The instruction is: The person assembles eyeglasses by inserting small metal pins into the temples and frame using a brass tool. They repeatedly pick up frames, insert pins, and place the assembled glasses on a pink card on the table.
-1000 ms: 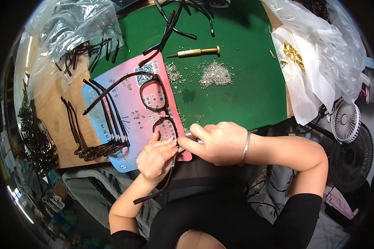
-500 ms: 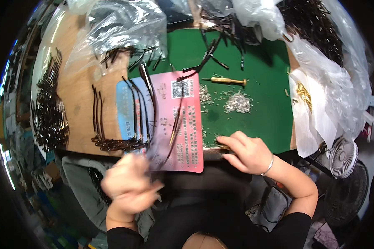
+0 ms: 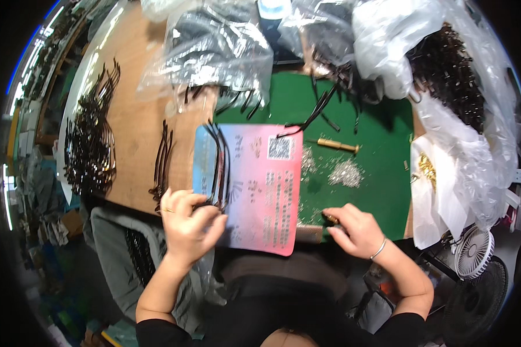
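My left hand (image 3: 186, 224) rests at the lower left corner of a pink and blue card (image 3: 266, 191), its fingers closed on the near end of a black eyeglass frame (image 3: 217, 168). That frame lies with a few others along the card's left side. My right hand (image 3: 358, 230) sits at the near edge of the green mat (image 3: 382, 173), just right of the card. It pinches a small brass-tipped tool (image 3: 330, 218). A little heap of tiny silver screws (image 3: 345, 172) lies on the mat beyond my right hand.
A brass-handled screwdriver (image 3: 337, 146) lies on the mat. Clear plastic bags (image 3: 214, 46) of black frame parts crowd the back and right. Rows of black frames (image 3: 90, 150) and a smaller bunch (image 3: 163, 162) cover the wooden board at left. A small fan (image 3: 473, 260) stands lower right.
My left hand has carried the black frame from in front of me to the card's left side. My right hand has drawn right onto the mat. The view has swung left.
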`<state>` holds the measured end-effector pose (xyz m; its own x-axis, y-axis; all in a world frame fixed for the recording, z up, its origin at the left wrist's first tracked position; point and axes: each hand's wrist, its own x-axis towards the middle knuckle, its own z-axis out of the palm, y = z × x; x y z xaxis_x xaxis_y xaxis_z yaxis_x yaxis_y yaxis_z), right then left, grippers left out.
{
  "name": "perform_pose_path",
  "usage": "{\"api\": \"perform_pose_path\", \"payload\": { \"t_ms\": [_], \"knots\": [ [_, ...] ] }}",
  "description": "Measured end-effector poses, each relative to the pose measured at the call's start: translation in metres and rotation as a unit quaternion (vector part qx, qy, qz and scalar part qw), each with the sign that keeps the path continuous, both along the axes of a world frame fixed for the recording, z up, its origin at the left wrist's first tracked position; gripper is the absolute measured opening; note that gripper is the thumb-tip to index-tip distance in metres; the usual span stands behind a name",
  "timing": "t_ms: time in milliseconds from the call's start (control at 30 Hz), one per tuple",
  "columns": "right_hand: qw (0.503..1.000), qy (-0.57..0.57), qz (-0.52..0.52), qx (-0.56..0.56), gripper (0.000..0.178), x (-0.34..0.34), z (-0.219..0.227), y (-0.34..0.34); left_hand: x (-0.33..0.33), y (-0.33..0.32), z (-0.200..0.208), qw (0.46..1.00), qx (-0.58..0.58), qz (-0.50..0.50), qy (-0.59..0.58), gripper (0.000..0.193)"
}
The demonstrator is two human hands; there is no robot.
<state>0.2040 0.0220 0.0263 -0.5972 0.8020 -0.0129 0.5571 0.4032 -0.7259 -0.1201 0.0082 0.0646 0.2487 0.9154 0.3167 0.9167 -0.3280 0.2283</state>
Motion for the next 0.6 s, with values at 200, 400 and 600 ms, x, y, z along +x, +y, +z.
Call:
{"api": "perform_pose_path", "payload": {
  "t_ms": [200, 400, 600],
  "knots": [
    [1.0, -0.02, 0.003, -0.009, 0.026, 0.0, -0.001, 0.001, -0.009, 0.018, -0.051, 0.998, 0.046, -0.051, -0.014, 0.036],
    [0.998, -0.018, -0.024, -0.048, 0.025, 0.003, -0.001, 0.003, 0.008, 0.066, -0.016, 0.988, 0.044, -0.06, -0.137, 0.015],
    [0.999, 0.001, -0.022, -0.044, 0.026, -0.006, -0.003, 0.006, 0.031, 0.231, -0.066, 0.999, -0.019, 0.043, -0.026, 0.043]
  ]
}}
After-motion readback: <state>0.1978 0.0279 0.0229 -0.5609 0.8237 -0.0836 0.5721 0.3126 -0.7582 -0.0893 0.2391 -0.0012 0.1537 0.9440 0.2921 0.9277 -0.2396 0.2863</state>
